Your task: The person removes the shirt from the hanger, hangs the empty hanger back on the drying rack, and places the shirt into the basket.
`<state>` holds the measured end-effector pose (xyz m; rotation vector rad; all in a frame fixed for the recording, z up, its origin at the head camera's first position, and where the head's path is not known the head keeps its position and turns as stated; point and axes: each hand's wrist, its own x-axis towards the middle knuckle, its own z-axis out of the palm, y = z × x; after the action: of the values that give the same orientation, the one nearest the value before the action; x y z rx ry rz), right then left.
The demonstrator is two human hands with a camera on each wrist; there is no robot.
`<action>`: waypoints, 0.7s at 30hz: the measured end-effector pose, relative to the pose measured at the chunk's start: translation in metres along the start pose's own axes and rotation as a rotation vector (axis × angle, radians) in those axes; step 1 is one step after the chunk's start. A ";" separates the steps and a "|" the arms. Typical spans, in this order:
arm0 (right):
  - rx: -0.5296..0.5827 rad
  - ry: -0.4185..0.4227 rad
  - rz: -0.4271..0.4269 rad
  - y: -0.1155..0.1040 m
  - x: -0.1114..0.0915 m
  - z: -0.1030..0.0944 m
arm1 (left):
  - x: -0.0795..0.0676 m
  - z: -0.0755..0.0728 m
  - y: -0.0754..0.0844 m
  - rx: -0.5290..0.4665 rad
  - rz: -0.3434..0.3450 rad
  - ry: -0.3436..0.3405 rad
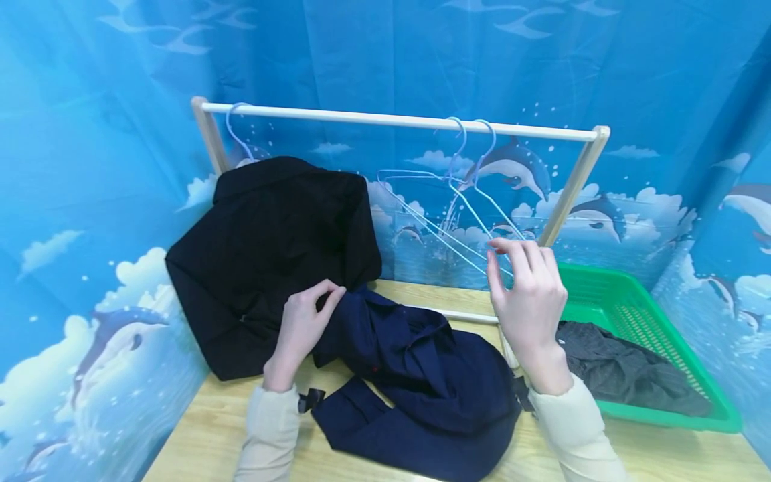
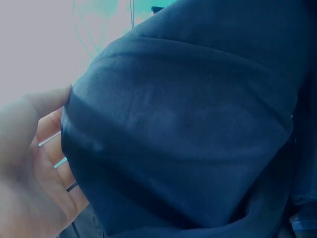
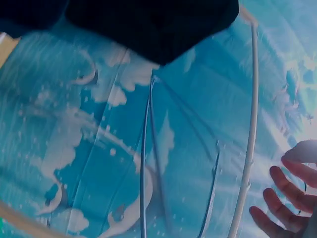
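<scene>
A navy blue garment lies bunched on the table, with a fold of its cloth filling the left wrist view. My left hand pinches the upper left edge of this garment between thumb and fingers. Raised over its right side is my right hand, fingers loosely bent. Behind that hand, two light blue wire hangers hang from the rack. The right wrist view shows the right fingers apart from the hanger wires, holding nothing visible.
A black garment hangs at the left of the rack's white rail, below another hanger hook. At the right stands a green basket with a dark grey garment inside. A dolphin-print curtain surrounds the wooden table.
</scene>
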<state>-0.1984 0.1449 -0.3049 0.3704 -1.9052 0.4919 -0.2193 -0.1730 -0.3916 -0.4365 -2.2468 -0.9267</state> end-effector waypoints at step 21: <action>0.188 -0.493 -0.097 -0.042 -0.091 0.084 | -0.006 0.032 0.055 -0.032 0.231 -0.077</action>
<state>-0.2127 0.0692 -0.4103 0.7596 -2.3055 0.5523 -0.2009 -0.1121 -0.3858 -0.7404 -2.1946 -0.8388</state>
